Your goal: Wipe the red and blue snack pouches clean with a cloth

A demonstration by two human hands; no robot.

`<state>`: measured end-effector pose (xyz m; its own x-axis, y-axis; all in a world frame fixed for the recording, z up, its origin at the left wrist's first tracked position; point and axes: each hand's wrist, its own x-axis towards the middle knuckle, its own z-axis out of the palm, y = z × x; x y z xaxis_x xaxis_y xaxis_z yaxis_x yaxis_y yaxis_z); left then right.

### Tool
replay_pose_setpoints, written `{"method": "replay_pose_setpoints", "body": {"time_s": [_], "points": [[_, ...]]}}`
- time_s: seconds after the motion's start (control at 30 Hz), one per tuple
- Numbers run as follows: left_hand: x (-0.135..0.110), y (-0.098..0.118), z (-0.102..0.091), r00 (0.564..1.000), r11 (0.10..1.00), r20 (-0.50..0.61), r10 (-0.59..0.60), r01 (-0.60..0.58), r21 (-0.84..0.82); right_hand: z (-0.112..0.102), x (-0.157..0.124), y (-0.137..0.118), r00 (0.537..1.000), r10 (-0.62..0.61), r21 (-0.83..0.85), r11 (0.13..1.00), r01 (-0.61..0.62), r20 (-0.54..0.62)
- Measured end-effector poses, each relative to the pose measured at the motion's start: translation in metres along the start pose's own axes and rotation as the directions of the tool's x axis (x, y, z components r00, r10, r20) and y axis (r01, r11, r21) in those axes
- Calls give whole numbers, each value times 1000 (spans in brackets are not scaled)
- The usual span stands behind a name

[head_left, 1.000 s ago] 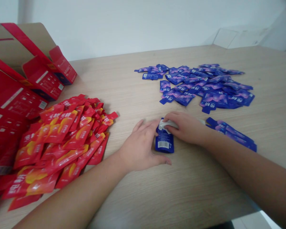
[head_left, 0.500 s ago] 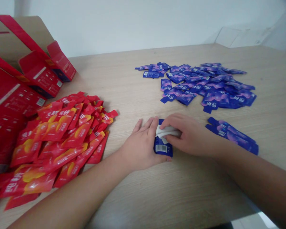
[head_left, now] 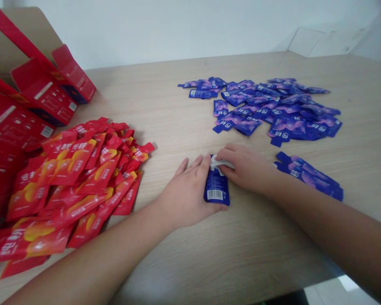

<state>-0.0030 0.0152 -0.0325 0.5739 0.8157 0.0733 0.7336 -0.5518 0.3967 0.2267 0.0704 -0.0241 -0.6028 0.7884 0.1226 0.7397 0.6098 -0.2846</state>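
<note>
A dark blue pouch (head_left: 216, 189) lies flat on the table, its barcode side up and its narrow end pointing away from me. My left hand (head_left: 187, 192) rests along the pouch's left side with fingers stretched out, the thumb reaching across its bottom edge. My right hand (head_left: 246, 167) is closed in a pinch on a folded white cloth (head_left: 221, 162), pressed on the upper part of the pouch. Whether the cloth is fabric or tissue, I cannot tell. To the right, a few blue pouches (head_left: 311, 176) lie stacked, partly behind my right forearm.
A loose pile of purple-blue pouches (head_left: 260, 103) spreads over the back of the table (head_left: 139, 93). On the left, red and yellow pouches (head_left: 73, 178) are heaped beside open red cartons (head_left: 44, 97). A white wall (head_left: 178, 29) stands behind the table.
My right hand has slid the white cloth up toward the pouch's narrow end, baring more of the printed back. My left hand keeps its place on the pouch. The view has shifted slightly.
</note>
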Motion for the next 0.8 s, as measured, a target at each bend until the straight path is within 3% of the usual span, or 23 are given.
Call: {"method": "replay_pose_setpoints", "body": {"time_s": [0.17, 0.3, 0.4, 0.47, 0.57, 0.8], "points": [[-1, -1, 2, 1000, 1000, 19, -7, 7, -2, 0, 0, 9, 996, 42, 26, 999, -40, -82], [1, -1, 0, 999, 999, 38, -23, 21, 43, -14, -8, -1, 993, -37, 172, 983, 56, -113], [3, -1, -4, 998, 996, 58, -28, 23, 82, -28, -15, -17, 987, -143, 365, 925, 106, 78], [4, -1, -6, 998, 995, 69, -11, 4, 97, -33, -17, -26, 955, -194, 442, 893, 77, 226], [4, 0, -6, 997, 994, 80, 4, -13, 108, -32, -16, -32, 936, -211, 435, 898, 71, 283], [3, 0, -5, 1000, 998, 19, 1, -2, 60, -16, -11, -27, 963, -189, 271, 953, 133, 192]]}}
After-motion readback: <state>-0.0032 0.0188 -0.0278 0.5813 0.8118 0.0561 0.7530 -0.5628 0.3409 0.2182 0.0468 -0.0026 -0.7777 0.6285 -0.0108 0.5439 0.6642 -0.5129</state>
